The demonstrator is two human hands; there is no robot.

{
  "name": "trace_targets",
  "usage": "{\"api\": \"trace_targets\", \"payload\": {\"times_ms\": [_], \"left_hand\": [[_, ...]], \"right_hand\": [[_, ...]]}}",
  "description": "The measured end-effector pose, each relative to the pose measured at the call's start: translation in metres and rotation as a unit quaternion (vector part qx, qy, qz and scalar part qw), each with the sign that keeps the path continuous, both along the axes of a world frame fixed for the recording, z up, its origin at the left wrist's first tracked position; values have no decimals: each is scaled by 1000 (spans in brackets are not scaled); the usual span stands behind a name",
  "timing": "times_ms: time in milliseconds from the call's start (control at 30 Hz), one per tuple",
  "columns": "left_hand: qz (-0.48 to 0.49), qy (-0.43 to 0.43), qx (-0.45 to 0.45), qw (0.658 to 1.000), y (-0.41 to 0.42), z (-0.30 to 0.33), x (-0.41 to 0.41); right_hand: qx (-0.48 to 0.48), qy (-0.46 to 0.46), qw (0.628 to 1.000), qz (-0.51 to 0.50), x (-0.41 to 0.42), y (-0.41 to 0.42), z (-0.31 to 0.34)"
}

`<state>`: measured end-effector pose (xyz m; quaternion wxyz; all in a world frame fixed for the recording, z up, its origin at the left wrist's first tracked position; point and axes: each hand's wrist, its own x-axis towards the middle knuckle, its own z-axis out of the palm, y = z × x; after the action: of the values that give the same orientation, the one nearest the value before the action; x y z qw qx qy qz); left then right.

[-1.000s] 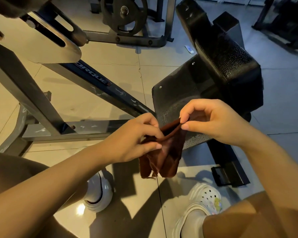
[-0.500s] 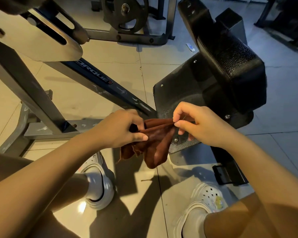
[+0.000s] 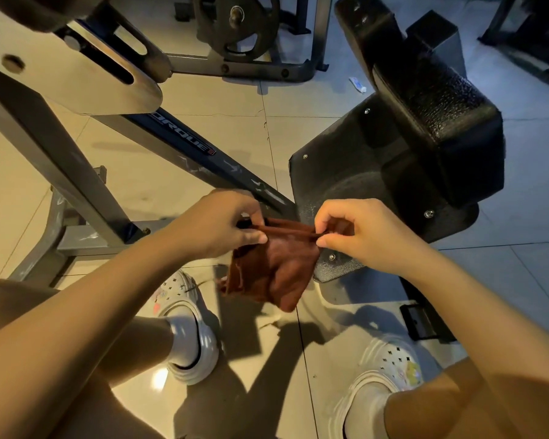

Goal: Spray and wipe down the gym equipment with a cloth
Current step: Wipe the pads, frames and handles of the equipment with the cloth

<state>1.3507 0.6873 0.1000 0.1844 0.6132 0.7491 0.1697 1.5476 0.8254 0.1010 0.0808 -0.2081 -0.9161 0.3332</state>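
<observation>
Rust-brown cloth; black pebbled pad (white clogs).

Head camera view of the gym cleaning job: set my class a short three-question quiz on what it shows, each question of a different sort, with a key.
1. True or false: the brown cloth is pressed flat on the black seat pad.
2. Multiple choice: how is the cloth held? A) by the left hand alone; B) by the right hand alone; C) pinched along its top edge by both hands; D) lying on the tiled floor.
3. Fill in: the cloth hangs in the air in front of the black ____ plate below the pad.

Key
1. False: it is held up in the air, clear of the pad.
2. C
3. metal
</observation>
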Motion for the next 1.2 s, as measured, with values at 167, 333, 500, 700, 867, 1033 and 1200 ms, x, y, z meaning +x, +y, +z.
{"api": "trace_targets", "payload": {"times_ms": [167,333,500,700,867,1033,1200], "left_hand": [[-2,-7,-13,1000,3,-5,4],[76,-73,14,994,13,-12,6],[160,-122,-31,979,65,-35,15],[215,-182,59,958,145,-59,28],[139,-204,140,959,168,-94,67],[28,-258,100,961,178,-157,125],[57,-383,127,913,155,-192,136]], "right_hand": [[-19,10,998,-51,-7,5,-4],[-178,-3,977,-114,-8,10,-20],[-207,-17,965,-158,-23,52,-41],[38,30,978,-202,-36,126,-51],[214,45,960,-174,-1,140,-56],[208,-280,907,-237,24,124,-83],[399,-272,863,-147,3,107,-103]]}}
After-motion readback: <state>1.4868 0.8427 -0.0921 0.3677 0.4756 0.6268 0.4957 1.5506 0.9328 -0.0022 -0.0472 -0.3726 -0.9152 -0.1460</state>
